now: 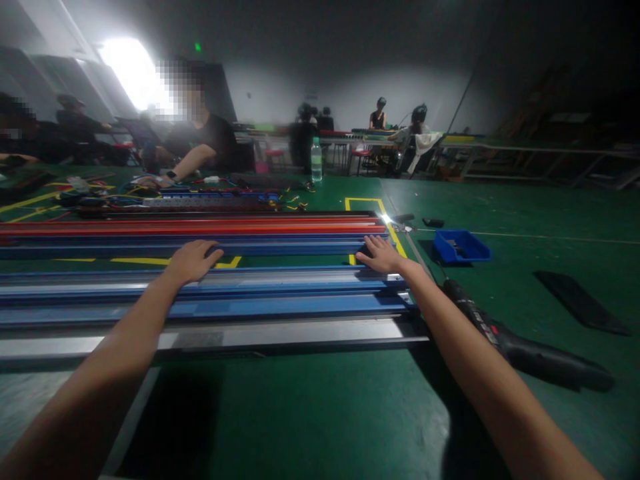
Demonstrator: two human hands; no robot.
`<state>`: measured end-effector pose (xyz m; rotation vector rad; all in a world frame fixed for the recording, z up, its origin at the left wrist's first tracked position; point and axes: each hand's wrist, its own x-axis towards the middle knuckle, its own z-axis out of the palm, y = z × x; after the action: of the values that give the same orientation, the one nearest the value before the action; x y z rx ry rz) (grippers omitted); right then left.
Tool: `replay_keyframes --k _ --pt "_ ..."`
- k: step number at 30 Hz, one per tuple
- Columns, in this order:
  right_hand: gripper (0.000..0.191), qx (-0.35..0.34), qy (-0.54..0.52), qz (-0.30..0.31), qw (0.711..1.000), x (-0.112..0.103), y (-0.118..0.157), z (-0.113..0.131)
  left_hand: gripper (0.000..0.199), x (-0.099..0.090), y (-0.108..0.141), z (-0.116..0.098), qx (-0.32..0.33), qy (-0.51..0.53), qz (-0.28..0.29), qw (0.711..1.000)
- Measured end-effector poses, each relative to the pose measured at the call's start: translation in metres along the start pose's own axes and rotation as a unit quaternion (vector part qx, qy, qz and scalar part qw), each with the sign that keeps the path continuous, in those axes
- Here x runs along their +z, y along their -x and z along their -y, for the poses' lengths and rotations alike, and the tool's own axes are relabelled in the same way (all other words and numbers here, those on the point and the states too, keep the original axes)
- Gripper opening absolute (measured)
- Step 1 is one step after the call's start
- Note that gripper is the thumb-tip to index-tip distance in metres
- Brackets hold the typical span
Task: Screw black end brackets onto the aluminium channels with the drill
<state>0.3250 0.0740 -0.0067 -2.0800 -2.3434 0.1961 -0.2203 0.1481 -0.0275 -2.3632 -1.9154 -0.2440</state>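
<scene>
Long blue metal rails lie side by side across the green table. My left hand [193, 261] is open, its fingers stretched forward at the near side of the far blue rail [285, 247]. At the right end of that same rail my right hand [382, 255] has its fingers spread, also open; whether the fingertips press on it I cannot tell. Closer to me lie more blue rails [280, 305] and a silver rail [300, 331], passing under my forearms. Beyond the far blue rail are red rails [280, 227].
To the right are a blue bin [463, 247] with small parts, a black power screwdriver [525, 347] and a flat black piece [580, 300]. A bottle [317, 160] stands at the far edge. Across the table a person [200, 143] works beside loose wires [125, 190].
</scene>
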Motion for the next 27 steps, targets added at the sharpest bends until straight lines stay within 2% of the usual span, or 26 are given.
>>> replay_keyframes --k 7,27 --pt "0.089 -0.009 -0.013 0.010 1.000 -0.0005 0.0032 -0.0037 0.082 -0.0023 -0.0019 -0.0009 0.001 -0.018 0.008 1.000" --pt "0.083 -0.008 0.014 0.026 1.000 0.0026 0.0048 -0.0022 0.073 -0.0055 -0.0018 0.0028 0.002 -0.035 0.024 0.999"
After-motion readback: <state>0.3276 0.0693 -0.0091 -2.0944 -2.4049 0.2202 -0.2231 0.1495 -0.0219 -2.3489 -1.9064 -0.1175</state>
